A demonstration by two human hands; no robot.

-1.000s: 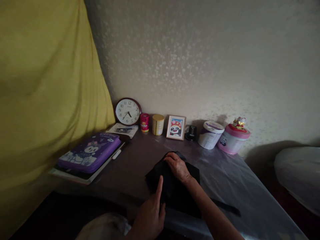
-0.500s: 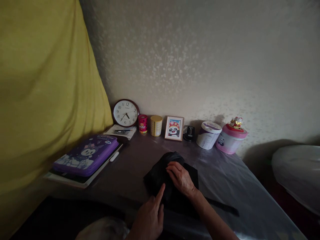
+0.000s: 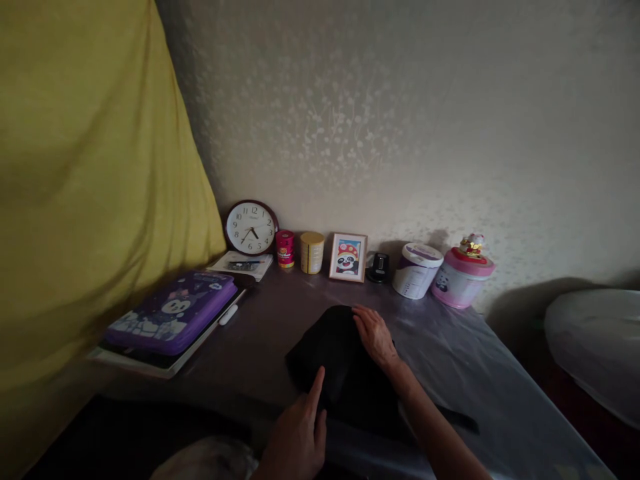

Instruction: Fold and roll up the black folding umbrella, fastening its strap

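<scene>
Black cloth (image 3: pixel 320 340) is laid on the surface (image 3: pixel 480 373), just ahead of the left hand (image 3: pixel 297 430), index outstretched; the cloth's far right edge is covered by the right hand (image 3: pixel 376 339), fingers together; whether either grips cannot be told

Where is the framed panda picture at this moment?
In the head view, the framed panda picture stands slightly right of centre, at the back of the table by the wall, between the yellow-lidded can and the small black object, beyond the right hand.
</scene>
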